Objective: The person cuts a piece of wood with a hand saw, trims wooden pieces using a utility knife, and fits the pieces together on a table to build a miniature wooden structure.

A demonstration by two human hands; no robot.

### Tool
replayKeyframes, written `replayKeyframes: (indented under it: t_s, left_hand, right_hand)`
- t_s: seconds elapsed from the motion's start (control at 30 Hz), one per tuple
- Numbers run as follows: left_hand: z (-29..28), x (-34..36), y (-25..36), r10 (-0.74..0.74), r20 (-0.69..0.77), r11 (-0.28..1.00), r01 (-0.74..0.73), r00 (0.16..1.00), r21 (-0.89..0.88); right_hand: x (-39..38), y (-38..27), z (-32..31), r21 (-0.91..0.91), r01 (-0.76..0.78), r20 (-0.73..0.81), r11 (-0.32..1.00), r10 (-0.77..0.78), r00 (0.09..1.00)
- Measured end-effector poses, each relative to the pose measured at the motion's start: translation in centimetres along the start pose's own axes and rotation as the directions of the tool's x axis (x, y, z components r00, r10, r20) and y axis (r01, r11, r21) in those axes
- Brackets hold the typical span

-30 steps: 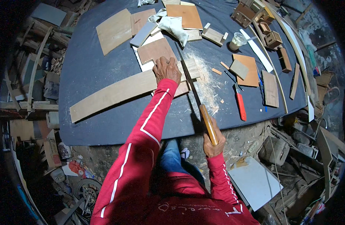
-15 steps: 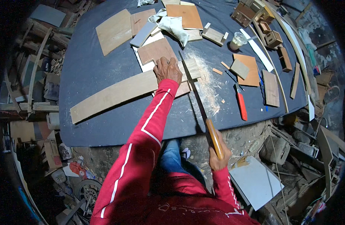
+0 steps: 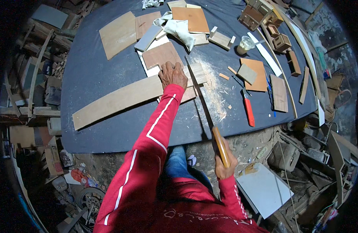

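A long, pale wooden plank (image 3: 120, 98) lies slantwise across the dark-covered table. My left hand (image 3: 174, 77) presses down on it near its right end, with the fingers bent over the far edge. A handsaw's narrow dark blade (image 3: 202, 101) crosses the plank just right of that hand. My right hand (image 3: 226, 161) is closed around the saw's yellow-brown wooden handle (image 3: 220, 144), beyond the table's near edge. Beneath the plank rest a notched brown board (image 3: 160, 54) and a white piece partly covered by it. Pale sawdust (image 3: 214, 93) is scattered right of the blade.
To the right lie a red-handled tool (image 3: 249, 112), an orange board (image 3: 259, 79) and a brown block (image 3: 279, 93). Farther back stand a plastic cup (image 3: 245, 44) and small wooden boxes (image 3: 282, 42). A white cloth (image 3: 179, 32) sits among boards. A white panel (image 3: 264, 190) is low at my right.
The saw and my right hand have drawn back slightly toward me. My left hand keeps its place on the plank. The whole view has shifted a little.
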State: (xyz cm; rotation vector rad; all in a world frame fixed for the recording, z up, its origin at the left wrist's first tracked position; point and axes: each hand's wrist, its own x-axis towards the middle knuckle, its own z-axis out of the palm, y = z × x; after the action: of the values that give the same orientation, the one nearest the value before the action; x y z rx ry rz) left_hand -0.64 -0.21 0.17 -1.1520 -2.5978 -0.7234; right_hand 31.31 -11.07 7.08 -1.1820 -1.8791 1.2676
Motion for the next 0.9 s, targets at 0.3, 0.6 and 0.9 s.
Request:
replayKeyframes:
  t_s: [0.3,0.6,0.9]
  left_hand:
    - [0.5,0.5,1.1,0.04,-0.024,0.999,-0.04,0.999,-0.023]
    - [-0.1,0.1,0.3,0.037,-0.031,0.999,-0.037,0.999,-0.001]
    - [-0.1,-0.2,0.0,0.022,-0.035,1.0,-0.022,0.999,-0.001]
  right_hand:
    - [7.0,-0.4,2.9,-0.051,0.255,-0.069,0.966,-0.258,0.964]
    - [0.3,-1.9,-1.4,-0.105,0.1,0.022,0.989,-0.098,0.995]
    - [0.1,-2.9,-1.7,0.008,-0.004,0.047,1.0,0.004,0.999]
